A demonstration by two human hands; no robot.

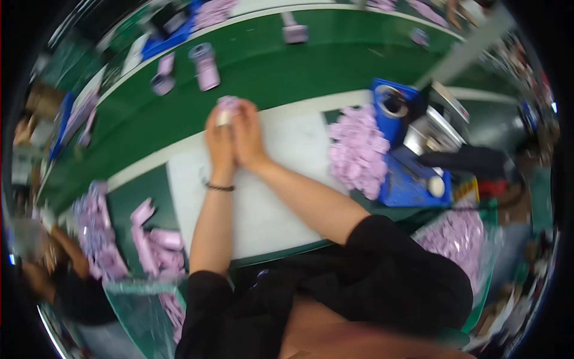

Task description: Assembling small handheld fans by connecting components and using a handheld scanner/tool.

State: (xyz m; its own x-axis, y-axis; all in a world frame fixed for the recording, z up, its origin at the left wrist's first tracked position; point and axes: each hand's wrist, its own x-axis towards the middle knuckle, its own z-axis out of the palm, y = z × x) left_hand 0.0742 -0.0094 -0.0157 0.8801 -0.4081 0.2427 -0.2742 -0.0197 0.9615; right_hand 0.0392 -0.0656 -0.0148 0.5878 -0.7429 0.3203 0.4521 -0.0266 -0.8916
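Observation:
Both my arms reach forward over a white work mat (293, 149), and my hands meet above its far edge. My left hand (219, 143) and my right hand (250, 139) are closed together round a small pink plastic part (228, 102). A cream-coloured piece (223, 118) shows between the hands, just below the pink part. Fingers cover much of what I hold, and blur hides its finer shape. Past my hands, pink handle-shaped pieces (207, 73) lie on a green belt (257, 66).
Right of the mat lies a heap of small pink parts (359, 149), beside a blue-based bench machine (412, 185). Pink housings (161, 245) lie to the left. Lined bins (140, 311) stand near me on both sides. Another person (78, 293) is at the left.

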